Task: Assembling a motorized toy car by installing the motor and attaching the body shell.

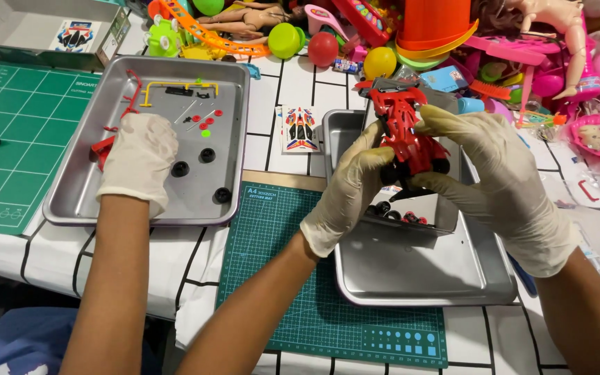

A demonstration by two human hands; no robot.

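Red toy car (pixel 407 135) is up off the counter (pixel 265 97), held over the far end of the R steel tray (pixel 411 278), near the counter's middle. Your L hand (pixel 352 187) has its grip closed on the car's near-left side, thumb & fingers wrapped by a black wheel. Your R hand (pixel 498 184) clamps the other side, fingers curled over the top, thumb below. Both are gloved.

Progress, as far as it shows: the car looks mostly built, w/ red shell on & black wheels fitted. I can't tell if the underside is finished. Small black & red bits (pixel 397 214) lie loose in a shallow grey box (pixel 446 208) just under the car. A sticker sheet (pixel 300 130) lies flat between the 2 trays, apparently not yet used.

Under the R tray's near-left corner sits a green cutting mat (pixel 279 278), running to the counter's front edge. The L tray (pixel 71 201) holds black wheels (pixel 207 155), a yellow parts frame (pixel 168 87), a red frame (pixel 130 97) & tiny dots of hardware, so plenty is unfitted. A 3rd gloved hand (pixel 137 160), prob. a co-worker's, rests palm-down in that tray. A heap of bright toys (pixel 453 42) crowds the back edge.
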